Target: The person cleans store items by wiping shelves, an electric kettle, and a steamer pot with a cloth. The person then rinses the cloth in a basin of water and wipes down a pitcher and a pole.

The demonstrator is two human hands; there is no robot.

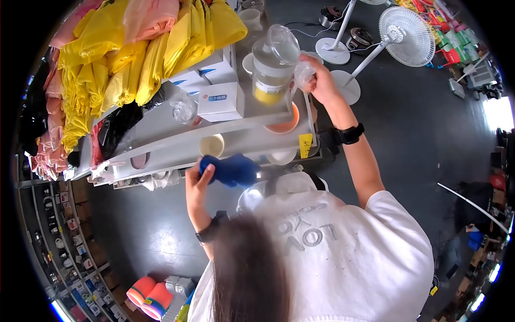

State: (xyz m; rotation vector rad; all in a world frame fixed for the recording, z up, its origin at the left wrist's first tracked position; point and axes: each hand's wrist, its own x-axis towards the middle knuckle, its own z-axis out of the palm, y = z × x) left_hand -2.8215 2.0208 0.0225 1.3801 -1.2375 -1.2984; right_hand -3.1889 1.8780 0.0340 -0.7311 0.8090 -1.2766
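My left hand is closed around a dark blue cloth, which hangs to its right in front of the shelf and is partly blurred. My right hand is raised at the shelf's right end, its fingers closed on a crumpled-looking clear plastic piece. Just left of that piece stands a clear container with a white label and something yellow at its bottom. Whether the plastic piece belongs to the container, I cannot tell.
Folded yellow plastic bags are piled at the upper left. On the shelf are a white box, an orange bowl and a cream cup. White standing fans rise from the floor at the right.
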